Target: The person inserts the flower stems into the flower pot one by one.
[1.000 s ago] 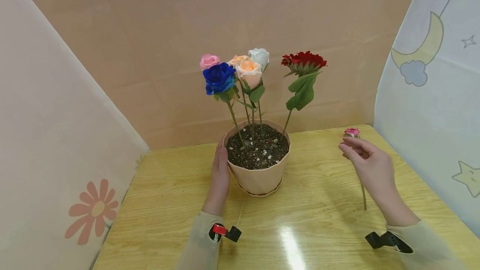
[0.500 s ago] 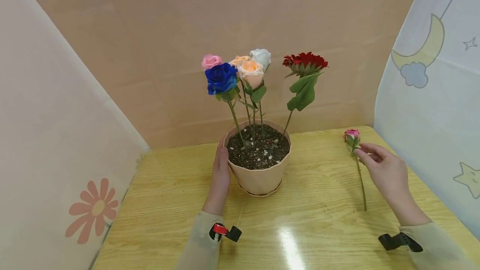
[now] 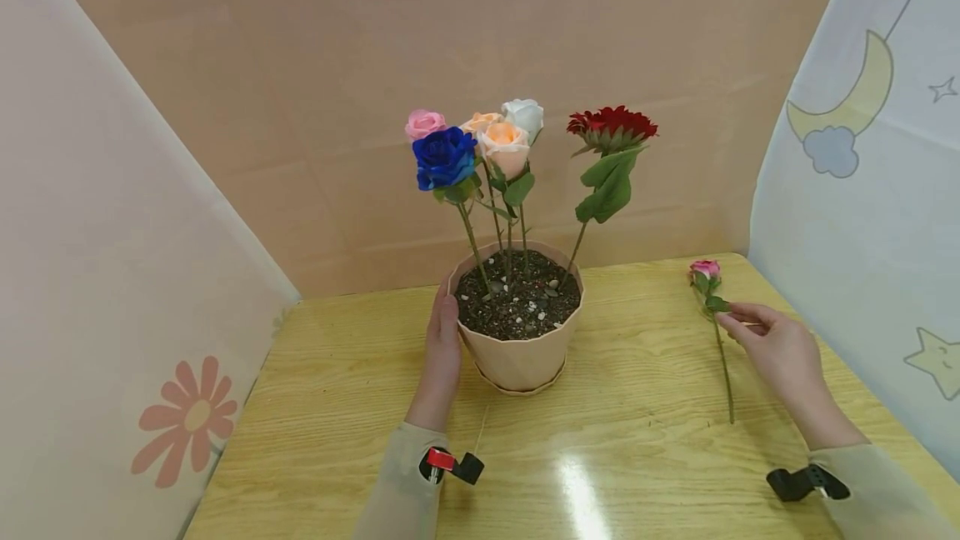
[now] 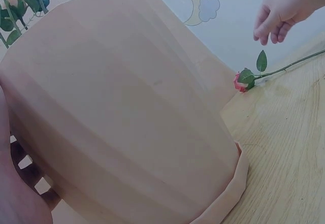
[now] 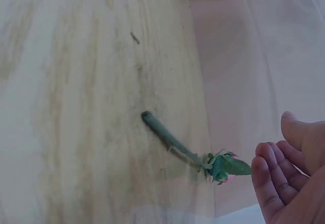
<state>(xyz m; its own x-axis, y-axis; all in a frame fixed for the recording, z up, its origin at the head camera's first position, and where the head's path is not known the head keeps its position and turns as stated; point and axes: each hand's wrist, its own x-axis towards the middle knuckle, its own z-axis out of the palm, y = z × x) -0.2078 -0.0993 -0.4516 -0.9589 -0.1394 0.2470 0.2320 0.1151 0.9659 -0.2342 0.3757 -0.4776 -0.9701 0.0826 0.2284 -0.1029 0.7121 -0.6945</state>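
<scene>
My left hand (image 3: 441, 357) holds the left side of a peach flowerpot (image 3: 517, 361), thumb on the near side and fingers passing behind it. Artificial flowers stand in its dark soil: a blue rose (image 3: 444, 158), a pink rose (image 3: 425, 124), peach roses (image 3: 504, 148), a white rose (image 3: 525, 117) and a red daisy-like flower (image 3: 612, 127). Over at the right lies a single pink rose (image 3: 705, 273) with a long green stem. My right hand (image 3: 783, 357) hovers just above its leaf (image 4: 261, 61), fingers loosely bent and apart from it in the left wrist view, holding nothing.
The pot stands in a matching saucer (image 3: 525, 390) on a light wooden table (image 3: 352, 373). A plain peach backdrop (image 3: 337, 148) rises behind. Printed cloth walls flank it, with a flower (image 3: 197, 415) at left and a moon (image 3: 855, 98) at right.
My right hand has drawn back to the right and nearer me, uncovering the pink rose's head and leaves. The left hand and the pot stay in place.
</scene>
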